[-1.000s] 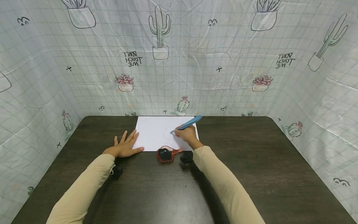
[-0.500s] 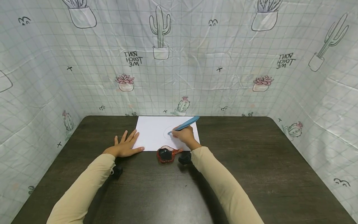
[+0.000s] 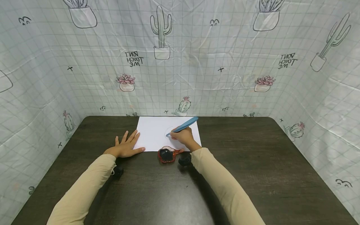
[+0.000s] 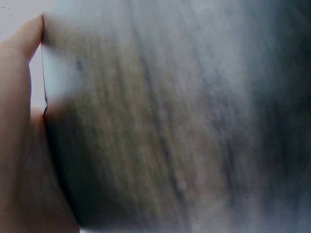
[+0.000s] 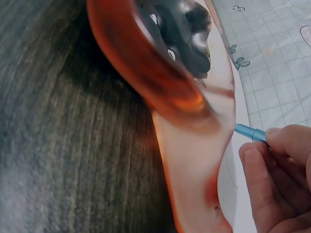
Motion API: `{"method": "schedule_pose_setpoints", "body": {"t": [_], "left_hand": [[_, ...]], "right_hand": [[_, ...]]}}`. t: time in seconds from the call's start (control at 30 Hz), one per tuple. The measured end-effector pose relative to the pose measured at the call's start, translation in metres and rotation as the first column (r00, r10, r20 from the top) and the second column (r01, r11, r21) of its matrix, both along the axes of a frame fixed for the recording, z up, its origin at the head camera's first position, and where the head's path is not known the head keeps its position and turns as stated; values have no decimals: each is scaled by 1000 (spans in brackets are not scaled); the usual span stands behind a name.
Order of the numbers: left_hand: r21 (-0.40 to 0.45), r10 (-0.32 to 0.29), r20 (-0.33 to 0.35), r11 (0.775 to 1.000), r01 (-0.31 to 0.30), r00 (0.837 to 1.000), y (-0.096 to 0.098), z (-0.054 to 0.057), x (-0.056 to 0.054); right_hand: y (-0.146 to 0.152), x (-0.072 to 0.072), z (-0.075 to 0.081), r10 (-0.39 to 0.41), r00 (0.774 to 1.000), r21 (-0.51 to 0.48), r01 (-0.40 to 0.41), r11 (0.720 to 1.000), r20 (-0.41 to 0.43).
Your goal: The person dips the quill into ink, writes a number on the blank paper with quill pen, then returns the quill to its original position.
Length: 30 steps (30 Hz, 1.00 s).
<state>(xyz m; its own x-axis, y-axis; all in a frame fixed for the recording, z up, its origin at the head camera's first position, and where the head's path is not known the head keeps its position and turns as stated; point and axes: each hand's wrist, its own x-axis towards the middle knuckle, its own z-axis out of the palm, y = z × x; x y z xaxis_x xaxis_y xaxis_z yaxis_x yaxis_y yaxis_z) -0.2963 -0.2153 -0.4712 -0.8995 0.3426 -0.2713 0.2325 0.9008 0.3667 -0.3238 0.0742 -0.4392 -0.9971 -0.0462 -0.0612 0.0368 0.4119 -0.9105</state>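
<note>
A blue pen (image 3: 185, 124) with a broad tapered top leans up to the right, pinched in my right hand (image 3: 184, 137). Its point is at a faint curved line on the white paper (image 3: 150, 131). My left hand (image 3: 125, 148) lies flat with fingers spread, its fingertips and thumb over the paper's left edge. Close below the sheet sits a red-orange, flower-shaped piece with a handle (image 3: 166, 155) and a dark, glossy middle. In the right wrist view this piece partly hides the paper, while the pen's blue end (image 5: 250, 132) shows between thumb and finger.
The dark wooden table (image 3: 242, 162) extends to both sides and toward me. A pale, cactus-printed cloth (image 3: 197, 78) rises behind it and along the sides. Small black devices sit at my wrists, one near the right sleeve (image 3: 184, 159).
My right hand has shifted a little left, carrying the pen's point left and slightly toward me across the sheet. The left hand stays in place.
</note>
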Motion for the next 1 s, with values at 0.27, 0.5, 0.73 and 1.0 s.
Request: {"method": "schedule_pose_setpoints", "body": {"t": [0.27, 0.5, 0.73, 1.0], "left_hand": [[4, 5, 3, 1000, -5, 1000, 1, 2, 1], [-2, -1, -1, 1000, 1, 1000, 2, 7, 6], [22, -19, -5, 1000, 19, 1000, 5, 16, 11], [10, -4, 1, 1000, 4, 1000, 1, 6, 5]], "right_hand": [[0, 1, -1, 33, 999, 22, -33, 999, -12], [0, 2, -1, 50, 999, 2, -50, 999, -10], [0, 2, -3, 51, 998, 25, -50, 998, -26], [-4, 1, -2, 38, 999, 4, -38, 999, -15]]}}
